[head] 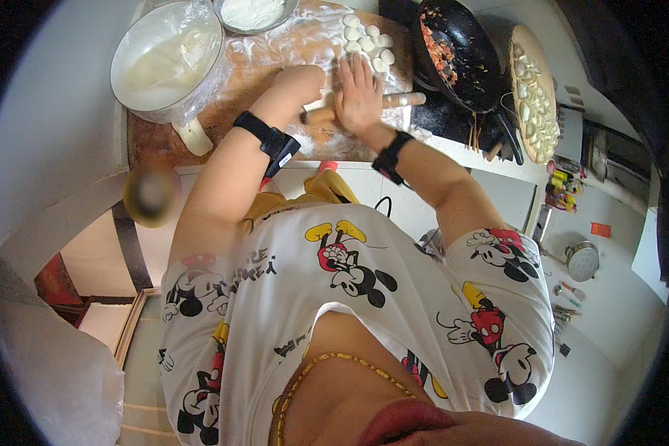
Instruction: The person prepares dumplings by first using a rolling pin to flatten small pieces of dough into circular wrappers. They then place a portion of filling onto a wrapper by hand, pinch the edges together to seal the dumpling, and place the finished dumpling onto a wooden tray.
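My right hand [359, 95] lies palm down across a wooden rolling pin [404, 100], its fingers stretched out beyond it. One end of the pin shows between my hands, over the floured wooden board [200, 131]. My left hand [298, 83] is curled at a pale flattened piece of dough [318, 103], which shows below its knuckles against the pin. The left fingertips are hidden. Just beyond my right fingertips sit several small round dough pieces [368, 42], dusted with flour.
At left stands a white pot [167, 111] partly covered in plastic film. A bowl of flour [253, 14] is at the far edge. On the right, a black wok [474, 61] holds chopped filling [437, 50]. Beyond it, a round tray [518, 50] carries several shaped dumplings [535, 106].
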{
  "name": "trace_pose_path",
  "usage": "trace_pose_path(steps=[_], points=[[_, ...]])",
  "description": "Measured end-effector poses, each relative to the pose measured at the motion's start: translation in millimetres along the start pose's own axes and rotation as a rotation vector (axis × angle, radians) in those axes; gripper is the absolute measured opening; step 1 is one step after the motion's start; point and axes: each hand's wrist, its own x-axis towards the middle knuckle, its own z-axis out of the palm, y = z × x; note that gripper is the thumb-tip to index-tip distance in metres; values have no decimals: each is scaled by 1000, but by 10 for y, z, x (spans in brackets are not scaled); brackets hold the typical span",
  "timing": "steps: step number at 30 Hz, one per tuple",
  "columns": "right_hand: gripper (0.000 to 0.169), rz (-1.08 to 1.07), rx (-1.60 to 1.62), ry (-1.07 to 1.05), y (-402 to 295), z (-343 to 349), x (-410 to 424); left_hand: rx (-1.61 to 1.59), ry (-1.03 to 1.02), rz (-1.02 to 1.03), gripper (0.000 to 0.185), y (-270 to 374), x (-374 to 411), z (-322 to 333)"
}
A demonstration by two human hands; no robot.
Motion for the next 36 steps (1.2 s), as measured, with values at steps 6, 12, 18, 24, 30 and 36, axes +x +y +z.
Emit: trace_pose_path(steps=[6,12,18,24,30,36], points=[[65,53,13,209,10,122,753,-84,196,-20,23,-33,217,138],[63,56,-34,-49,36,-3,-302,-105,244,-29,13,-162,81,88],[64,32,-5,11,-19,-12,126,60,-50,-54,24,14,-51,-51],[64,70,28,211,-23,106,698,-24,194,8,28,17,134,48],[61,70,-28,-68,41,13,-360,-106,181,-23,19,-209,118,42],[60,48,5,69,-30,28,207,-12,23,-26,22,6,27,51]])
